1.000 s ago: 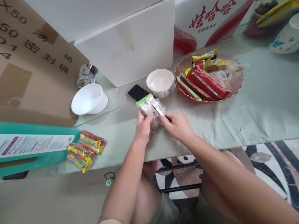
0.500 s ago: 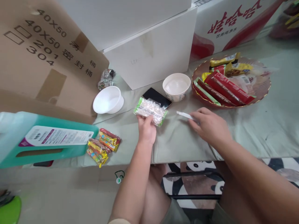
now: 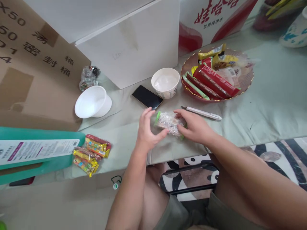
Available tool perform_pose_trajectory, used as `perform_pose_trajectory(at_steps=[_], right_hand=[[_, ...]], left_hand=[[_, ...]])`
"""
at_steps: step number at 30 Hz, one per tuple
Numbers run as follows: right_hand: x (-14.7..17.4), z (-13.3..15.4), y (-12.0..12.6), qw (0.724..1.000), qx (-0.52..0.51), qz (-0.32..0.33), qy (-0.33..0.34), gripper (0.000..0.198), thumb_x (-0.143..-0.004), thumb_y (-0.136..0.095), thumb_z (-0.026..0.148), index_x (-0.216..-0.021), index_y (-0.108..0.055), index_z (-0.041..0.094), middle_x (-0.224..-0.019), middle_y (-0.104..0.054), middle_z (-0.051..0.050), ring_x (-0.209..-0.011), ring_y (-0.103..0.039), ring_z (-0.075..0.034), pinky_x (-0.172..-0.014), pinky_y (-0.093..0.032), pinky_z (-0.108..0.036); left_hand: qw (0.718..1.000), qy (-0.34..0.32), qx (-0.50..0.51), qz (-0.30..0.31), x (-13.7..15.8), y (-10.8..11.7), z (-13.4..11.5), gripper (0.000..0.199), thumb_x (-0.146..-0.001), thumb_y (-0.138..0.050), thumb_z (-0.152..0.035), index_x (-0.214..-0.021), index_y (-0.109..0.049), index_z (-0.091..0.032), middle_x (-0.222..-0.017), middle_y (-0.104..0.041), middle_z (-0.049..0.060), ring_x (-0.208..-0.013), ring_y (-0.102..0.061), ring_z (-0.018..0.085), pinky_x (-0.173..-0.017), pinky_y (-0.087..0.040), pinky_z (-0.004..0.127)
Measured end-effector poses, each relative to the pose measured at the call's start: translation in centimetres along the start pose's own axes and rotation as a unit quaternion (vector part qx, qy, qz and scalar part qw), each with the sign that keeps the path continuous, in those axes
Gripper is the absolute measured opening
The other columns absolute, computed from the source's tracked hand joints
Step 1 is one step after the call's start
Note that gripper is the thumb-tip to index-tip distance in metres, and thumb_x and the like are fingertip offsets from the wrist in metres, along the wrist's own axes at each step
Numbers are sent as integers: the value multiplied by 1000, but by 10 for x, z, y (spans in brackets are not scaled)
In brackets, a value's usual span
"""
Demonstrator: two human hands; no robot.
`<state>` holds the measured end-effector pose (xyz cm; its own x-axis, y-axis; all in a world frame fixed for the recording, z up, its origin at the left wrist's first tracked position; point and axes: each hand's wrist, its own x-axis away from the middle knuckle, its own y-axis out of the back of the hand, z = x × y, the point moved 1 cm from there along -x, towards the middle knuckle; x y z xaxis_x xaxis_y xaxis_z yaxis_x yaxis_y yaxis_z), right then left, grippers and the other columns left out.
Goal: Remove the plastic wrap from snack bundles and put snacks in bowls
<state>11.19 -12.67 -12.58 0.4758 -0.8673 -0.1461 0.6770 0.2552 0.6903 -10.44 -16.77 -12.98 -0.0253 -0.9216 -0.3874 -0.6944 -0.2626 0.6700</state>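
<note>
A clear-wrapped snack packet with green ends lies on the cloth-covered table in front of me. My right hand has its thumb and fingers around the packet's right end. My left hand is open just left of the packet, fingers and thumb apart, holding nothing. Behind my right hand lies a slim white utility knife with a dark tip at its left end. A black phone rests flat beyond my left fingertips.
A patterned paper bowl stands behind the phone, beside a gold-rimmed basket of wrapped snacks. To the left are a white plastic bowl, several small snack packs, a green jug and a cardboard box. White boxes line the back.
My right hand has put the white knife down on the table and now grips the packet. My left hand has let go of the packet, which is lower and further right.
</note>
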Motion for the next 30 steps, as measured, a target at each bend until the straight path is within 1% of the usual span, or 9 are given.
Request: perform_pose_trajectory(at_steps=[3,5,7,12,17,21,25,27,30], right_hand=[[-2,0,0,1000,-14,-12,15,38,-84,-55,19,-119,-68,16,-104,-76,-12,-93,-70,-26,-84,-54,-39],[-2,1,2,999,-20,-26,26,26,-87,-54,18,-105,-72,18,-94,-74,-10,-89,-69,-25,-82,-53,-38],[-2,2,6,998,-24,-35,41,23,-90,-52,17,-97,-74,20,-91,-72,-8,-86,-68,-23,-80,-53,-36],[5,-6,19,993,-19,-99,52,32,-91,-48,12,-103,-76,23,-94,-69,-7,-85,-67,-20,-77,-53,-35],[13,-15,32,985,73,-152,24,31,-82,-49,7,-81,-75,25,-85,-65,-5,-79,-63,-21,-72,-50,-37],[17,2,36,969,141,-202,17,27,-83,-50,9,-79,-71,25,-94,-68,-9,-91,-64,-27,-81,-50,-45],[18,20,23,970,166,-173,46,30,-88,-58,24,-116,-67,23,-114,-71,-13,-110,-62,-32,-98,-47,-51],[16,20,16,970,190,-147,45,31,-89,-59,26,-119,-65,20,-98,-73,-10,-100,-63,-30,-102,-43,-52],[13,18,15,962,219,-150,64,14,-93,-54,22,-95,-68,23,-76,-68,-4,-88,-62,-24,-106,-40,-49]], left_hand=[[998,12,27,47,-3,-2,-2,34,-83,-73,-39,-112,-67,-22,-124,-70,11,-119,-65,26,-105,-52,42],[996,69,60,11,-7,-3,-2,11,-87,-66,-30,-89,-70,-21,-99,-74,7,-96,-70,21,-90,-55,35],[978,154,126,-63,-11,-1,2,14,-85,-65,-29,-75,-67,-19,-80,-70,3,-77,-66,16,-74,-52,29],[873,318,309,-205,-17,15,16,16,-65,-67,-19,-78,-57,-20,-64,-59,-6,-54,-53,10,-52,-40,21],[856,385,266,-218,-15,30,27,27,-59,-55,-10,-83,-53,-22,-60,-50,-8,-48,-48,9,-45,-31,20],[896,320,235,-200,-12,29,31,18,-72,-66,-23,-89,-59,-22,-79,-59,-1,-69,-58,13,-58,-43,22],[964,180,178,-81,-11,18,27,23,-74,-79,-36,-86,-66,-21,-97,-68,5,-98,-65,21,-87,-51,32],[968,151,185,-80,-12,15,26,18,-78,-76,-36,-78,-66,-21,-95,-70,6,-97,-67,21,-91,-50,34],[950,127,240,-151,-13,19,25,18,-79,-76,-36,-76,-65,-22,-101,-72,6,-102,-67,22,-92,-51,36]])
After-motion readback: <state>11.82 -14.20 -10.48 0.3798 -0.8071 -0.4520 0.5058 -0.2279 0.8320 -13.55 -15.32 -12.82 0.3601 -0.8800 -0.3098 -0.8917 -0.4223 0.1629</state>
